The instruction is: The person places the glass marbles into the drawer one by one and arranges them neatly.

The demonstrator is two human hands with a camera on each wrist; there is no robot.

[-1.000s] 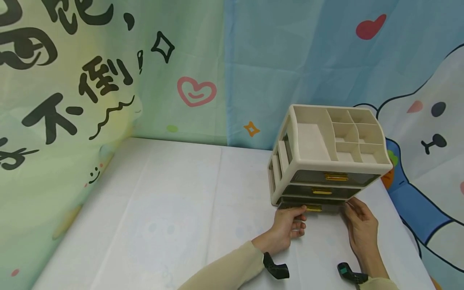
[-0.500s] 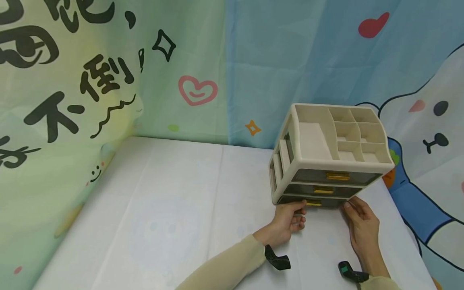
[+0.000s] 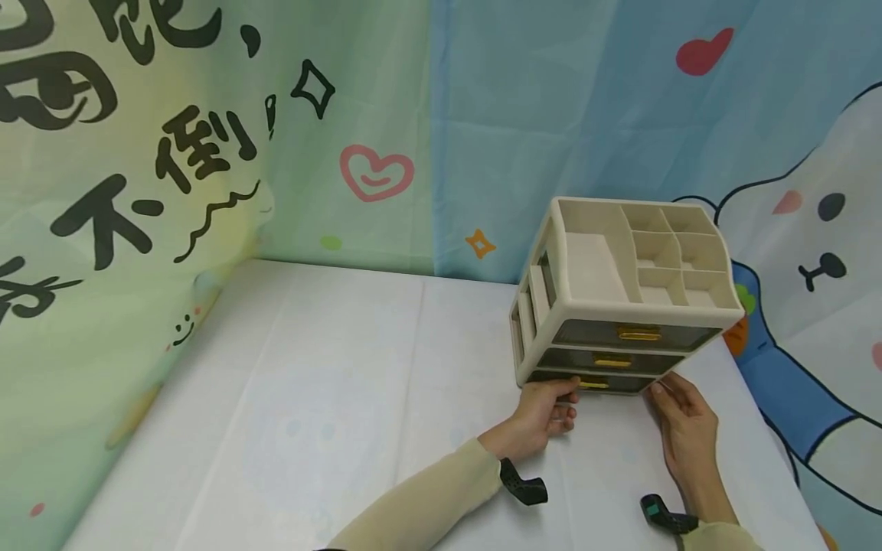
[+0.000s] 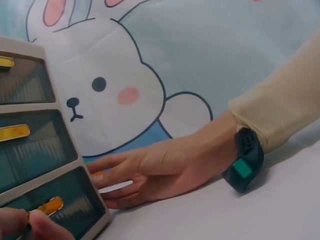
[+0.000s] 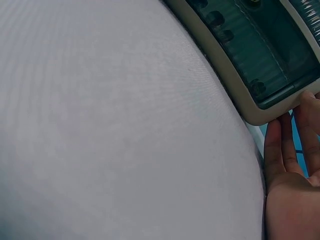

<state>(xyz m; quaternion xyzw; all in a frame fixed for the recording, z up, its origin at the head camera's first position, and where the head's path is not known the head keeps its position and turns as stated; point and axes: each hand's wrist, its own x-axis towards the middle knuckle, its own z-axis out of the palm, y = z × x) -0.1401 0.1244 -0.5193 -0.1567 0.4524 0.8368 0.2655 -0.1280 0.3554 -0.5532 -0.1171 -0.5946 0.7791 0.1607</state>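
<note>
A cream desktop drawer organizer (image 3: 648, 314) stands on the table at the right in the head view. It has smoky see-through drawers with gold handles, stacked in three rows. My left hand (image 3: 540, 417) pinches the handle (image 4: 51, 205) of the bottom drawer (image 4: 82, 207) between thumb and finger; the drawer front sits level with the frame. At the organizer's lower right corner, my right hand (image 3: 692, 436) rests its extended fingers (image 4: 107, 165) against the side. The right wrist view shows these fingertips right at the cream frame (image 5: 257, 115).
Open compartments (image 3: 658, 252) top the organizer. White cloth (image 3: 310, 383) covers the table, stretching left of the organizer. Printed fabric (image 3: 524, 115) hangs behind and to the sides, close to the organizer's back. Each wrist wears a black camera mount (image 3: 525, 484).
The bottom drawer, slightly out a second ago, has slid back into the organizer, with my left hand moving forward on its handle. My right hand has stayed at the corner.
</note>
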